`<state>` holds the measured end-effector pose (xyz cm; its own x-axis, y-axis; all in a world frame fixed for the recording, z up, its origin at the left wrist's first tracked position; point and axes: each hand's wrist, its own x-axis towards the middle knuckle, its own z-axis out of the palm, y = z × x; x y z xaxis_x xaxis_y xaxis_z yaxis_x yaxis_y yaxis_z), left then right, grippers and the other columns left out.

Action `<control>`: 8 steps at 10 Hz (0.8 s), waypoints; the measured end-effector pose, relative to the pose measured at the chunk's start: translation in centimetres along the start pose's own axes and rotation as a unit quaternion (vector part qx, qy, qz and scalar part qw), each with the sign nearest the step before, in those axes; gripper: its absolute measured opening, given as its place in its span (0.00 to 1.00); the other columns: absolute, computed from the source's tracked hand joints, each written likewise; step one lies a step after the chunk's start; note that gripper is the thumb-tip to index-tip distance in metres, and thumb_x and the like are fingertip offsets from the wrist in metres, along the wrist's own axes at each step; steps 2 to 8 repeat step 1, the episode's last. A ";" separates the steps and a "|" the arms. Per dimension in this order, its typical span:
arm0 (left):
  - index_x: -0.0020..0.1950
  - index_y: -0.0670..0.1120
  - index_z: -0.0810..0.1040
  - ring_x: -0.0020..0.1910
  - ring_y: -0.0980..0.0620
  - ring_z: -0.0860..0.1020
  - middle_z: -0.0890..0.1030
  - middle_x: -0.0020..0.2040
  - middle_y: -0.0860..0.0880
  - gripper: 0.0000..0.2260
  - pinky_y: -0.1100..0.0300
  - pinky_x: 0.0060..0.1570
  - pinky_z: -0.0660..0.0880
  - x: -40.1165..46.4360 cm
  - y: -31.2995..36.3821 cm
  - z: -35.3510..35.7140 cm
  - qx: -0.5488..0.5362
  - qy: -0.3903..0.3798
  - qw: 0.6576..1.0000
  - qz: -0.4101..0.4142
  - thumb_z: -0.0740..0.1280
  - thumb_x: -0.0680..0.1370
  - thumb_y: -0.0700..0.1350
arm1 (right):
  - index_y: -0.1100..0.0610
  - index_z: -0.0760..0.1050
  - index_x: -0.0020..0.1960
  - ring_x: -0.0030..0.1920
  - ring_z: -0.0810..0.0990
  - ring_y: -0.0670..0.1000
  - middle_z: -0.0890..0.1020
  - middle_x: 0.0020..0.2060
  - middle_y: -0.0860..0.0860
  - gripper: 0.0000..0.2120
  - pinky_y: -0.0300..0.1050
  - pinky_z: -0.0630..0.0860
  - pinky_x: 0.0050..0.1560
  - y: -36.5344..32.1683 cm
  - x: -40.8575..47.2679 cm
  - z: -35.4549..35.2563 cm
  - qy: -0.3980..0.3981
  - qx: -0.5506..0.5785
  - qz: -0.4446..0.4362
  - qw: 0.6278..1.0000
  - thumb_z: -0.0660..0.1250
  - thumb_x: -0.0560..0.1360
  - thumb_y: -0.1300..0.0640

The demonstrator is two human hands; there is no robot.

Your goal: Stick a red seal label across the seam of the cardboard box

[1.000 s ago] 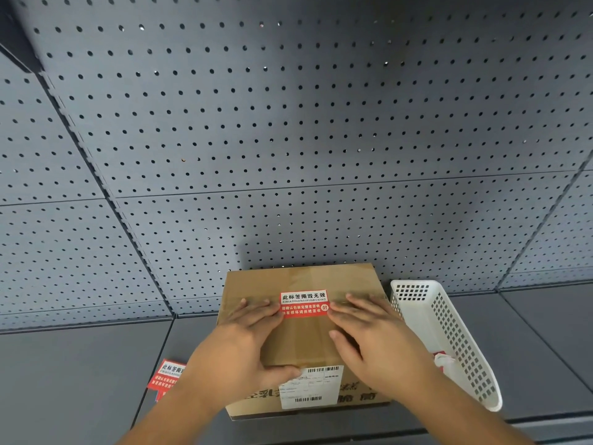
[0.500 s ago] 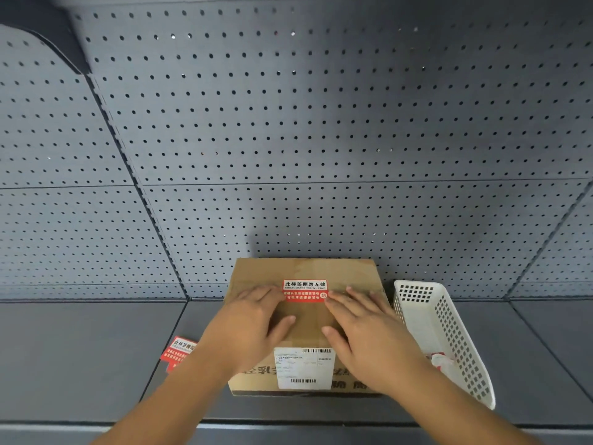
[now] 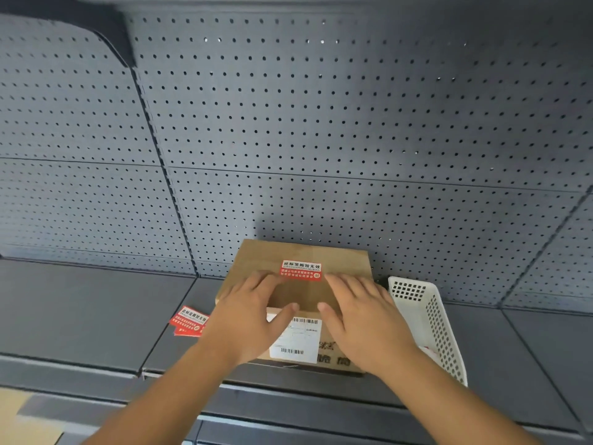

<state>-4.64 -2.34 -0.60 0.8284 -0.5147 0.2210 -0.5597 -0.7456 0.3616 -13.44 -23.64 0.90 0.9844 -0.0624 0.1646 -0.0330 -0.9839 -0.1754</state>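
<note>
Label (image 3: 301,270), centre frame, is being flanked by flat, spread, empty left hand (image 3: 253,319) and right hand (image 3: 365,319) on box (image 3: 301,255); edges unpressed, peeling being risked.

Your cardboard box (image 3: 272,255) sits on the shelf (image 3: 80,316) before the pegboard (image 3: 321,123); label (image 3: 301,270) on top, spare labels (image 3: 189,321) left, basket (image 3: 430,319) right.

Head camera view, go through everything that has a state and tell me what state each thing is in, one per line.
Cardboard box: closed, flat on the shelf.
Red seal label: stuck flat on the box top.
Left hand: open, palm down on the box.
Right hand: open, palm down on the box.
White basket: tilted, right of the box.
Spare red labels: loose on the shelf, left of the box.
</note>
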 end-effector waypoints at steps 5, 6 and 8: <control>0.71 0.58 0.72 0.66 0.52 0.74 0.75 0.69 0.58 0.27 0.45 0.68 0.71 -1.1 0.6 -1.0 -0.028 -0.009 0.999 -0.024 0.56 0.77 0.70 | 0.46 0.57 0.79 0.74 0.66 0.54 0.69 0.76 0.46 0.28 0.56 0.63 0.75 -0.7 -0.8 -0.5 0.003 -0.007 -0.002 1.000 0.47 0.82 0.38; 0.71 0.58 0.72 0.66 0.52 0.74 0.75 0.69 0.58 0.27 0.45 0.68 0.71 -1.1 0.6 -1.0 -0.028 -0.009 0.999 -0.024 0.56 0.77 0.70 | 0.46 0.57 0.79 0.74 0.66 0.54 0.69 0.76 0.46 0.28 0.56 0.63 0.75 -0.7 -0.8 -0.5 0.003 -0.007 -0.002 1.000 0.47 0.82 0.38; 0.71 0.58 0.72 0.66 0.52 0.74 0.75 0.69 0.58 0.27 0.45 0.68 0.71 -1.1 0.6 -1.0 -0.028 -0.009 0.999 -0.024 0.56 0.77 0.70 | 0.46 0.57 0.79 0.74 0.66 0.54 0.69 0.76 0.46 0.28 0.56 0.63 0.75 -0.7 -0.8 -0.5 0.003 -0.007 -0.002 1.000 0.47 0.82 0.38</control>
